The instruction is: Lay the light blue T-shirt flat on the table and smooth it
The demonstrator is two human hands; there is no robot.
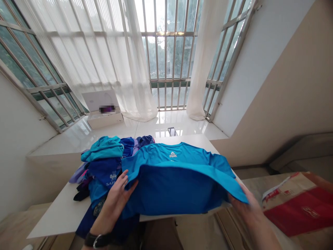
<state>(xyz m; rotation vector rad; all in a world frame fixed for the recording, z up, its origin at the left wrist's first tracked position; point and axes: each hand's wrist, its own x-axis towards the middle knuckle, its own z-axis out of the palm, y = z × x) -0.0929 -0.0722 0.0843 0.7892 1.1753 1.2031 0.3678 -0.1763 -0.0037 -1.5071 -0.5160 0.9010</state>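
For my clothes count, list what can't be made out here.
All in the head view:
- Lower clothes in the pile: hidden by the clothes on top.
- Table under the blue T-shirt: hidden by the shirt.
- Contents of the white box: blurred.
- Red-and-tan package: cut off by the right edge.

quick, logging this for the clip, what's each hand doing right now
Left hand: open, pressed against the blue T-shirt.
Right hand: closed, holding the blue T-shirt by its hem.

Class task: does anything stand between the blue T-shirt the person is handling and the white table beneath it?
Yes, on one side: a heap of clothes lies below the T-shirt by the left hand. By the right hand, nothing visible does.
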